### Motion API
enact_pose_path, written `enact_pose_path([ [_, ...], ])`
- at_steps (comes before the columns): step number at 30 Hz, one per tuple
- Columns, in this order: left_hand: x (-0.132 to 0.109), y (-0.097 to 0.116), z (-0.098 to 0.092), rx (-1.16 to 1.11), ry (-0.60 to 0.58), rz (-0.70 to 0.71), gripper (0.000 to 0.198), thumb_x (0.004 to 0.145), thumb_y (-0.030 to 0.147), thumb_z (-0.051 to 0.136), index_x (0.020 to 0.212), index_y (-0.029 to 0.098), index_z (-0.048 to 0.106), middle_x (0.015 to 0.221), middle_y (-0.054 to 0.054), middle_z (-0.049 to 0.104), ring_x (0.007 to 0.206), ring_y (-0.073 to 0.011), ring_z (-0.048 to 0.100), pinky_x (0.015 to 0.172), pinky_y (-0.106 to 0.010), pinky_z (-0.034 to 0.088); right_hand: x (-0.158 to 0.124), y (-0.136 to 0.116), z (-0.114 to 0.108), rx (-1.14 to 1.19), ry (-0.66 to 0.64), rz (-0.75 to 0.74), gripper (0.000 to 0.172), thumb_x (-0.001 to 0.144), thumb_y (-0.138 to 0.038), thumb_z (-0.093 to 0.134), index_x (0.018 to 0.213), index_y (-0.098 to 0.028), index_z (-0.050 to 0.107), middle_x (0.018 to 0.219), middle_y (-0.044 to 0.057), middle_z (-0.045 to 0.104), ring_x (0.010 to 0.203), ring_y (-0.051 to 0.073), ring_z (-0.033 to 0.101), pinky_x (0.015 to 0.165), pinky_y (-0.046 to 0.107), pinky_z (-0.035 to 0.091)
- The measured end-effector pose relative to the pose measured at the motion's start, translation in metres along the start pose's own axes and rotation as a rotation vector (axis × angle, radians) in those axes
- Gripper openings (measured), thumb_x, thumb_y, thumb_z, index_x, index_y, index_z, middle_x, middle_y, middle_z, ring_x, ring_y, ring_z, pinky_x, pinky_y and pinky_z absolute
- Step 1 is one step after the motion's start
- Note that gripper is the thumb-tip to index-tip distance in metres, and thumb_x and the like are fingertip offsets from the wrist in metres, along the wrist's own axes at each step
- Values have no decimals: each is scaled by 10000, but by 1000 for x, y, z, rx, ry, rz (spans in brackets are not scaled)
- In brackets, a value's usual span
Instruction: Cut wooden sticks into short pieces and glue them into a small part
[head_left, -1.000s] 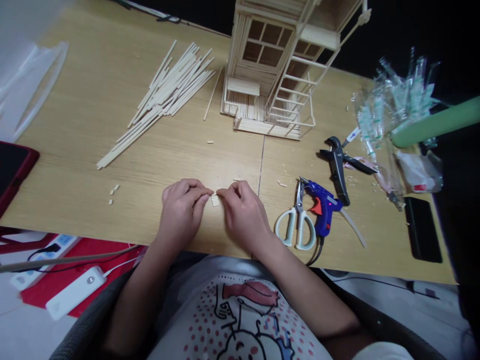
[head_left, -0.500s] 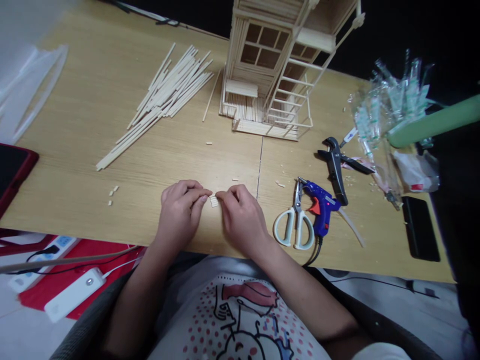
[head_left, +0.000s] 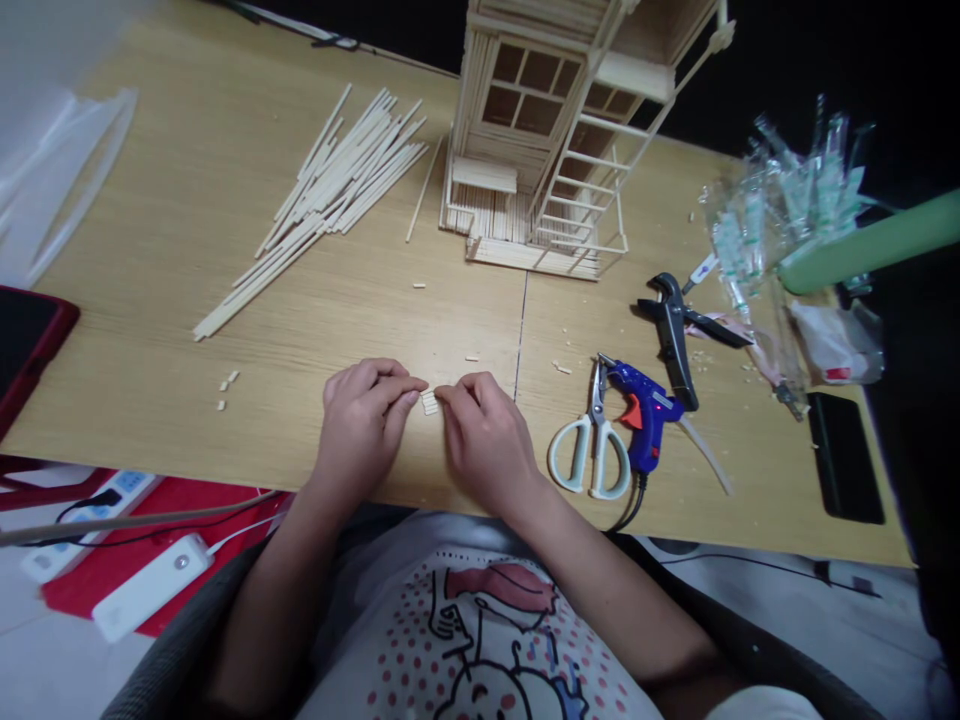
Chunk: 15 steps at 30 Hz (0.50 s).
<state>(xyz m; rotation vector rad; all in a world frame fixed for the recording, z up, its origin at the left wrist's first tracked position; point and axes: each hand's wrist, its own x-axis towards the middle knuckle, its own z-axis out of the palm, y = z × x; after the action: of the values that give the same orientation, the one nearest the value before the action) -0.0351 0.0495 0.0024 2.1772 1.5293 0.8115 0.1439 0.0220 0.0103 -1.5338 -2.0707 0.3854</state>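
Fingers (head_left: 409, 387) of left hand (head_left: 356, 420) and right hand (head_left: 487, 428) sit bunched, exact pinch unclear, at the upper edge of a small slatted stick panel (head_left: 429, 403) on the tabletop (head_left: 142, 400), apparently part-assembled, short stick offcuts (head_left: 234, 376) lying loose nearby, model house (head_left: 525, 150) apart, largely built.

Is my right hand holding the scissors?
No, the scissors lie on the table beside the glue gun, apart from your right hand.

Single head cam, fairly close, looking forward and down at my left hand (head_left: 364, 415) and right hand (head_left: 487, 430), plus tabletop (head_left: 352, 290) beyond.
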Motion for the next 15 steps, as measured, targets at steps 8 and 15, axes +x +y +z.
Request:
enact_pose_path([
  [8, 1, 1, 0, -3, -15, -8, 187, 984, 243, 606, 1013, 245, 791, 1062, -51, 710, 1029, -230, 659, 939, -437, 457, -1, 0, 1, 30, -5, 10, 319, 1054, -215, 413, 1114, -155, 720, 983, 122, 629, 868, 233, 606, 778, 363, 518],
  [15, 1, 2, 0, -8, -17, -19, 183, 982, 247, 608, 1006, 249, 790, 1057, -48, 710, 1022, -229, 662, 938, -441, 459, -2, -1, 1, 24, 8, 1, 319, 1051, -202, 424, 1138, -131, 722, 986, 129, 639, 876, 234, 622, 783, 359, 524],
])
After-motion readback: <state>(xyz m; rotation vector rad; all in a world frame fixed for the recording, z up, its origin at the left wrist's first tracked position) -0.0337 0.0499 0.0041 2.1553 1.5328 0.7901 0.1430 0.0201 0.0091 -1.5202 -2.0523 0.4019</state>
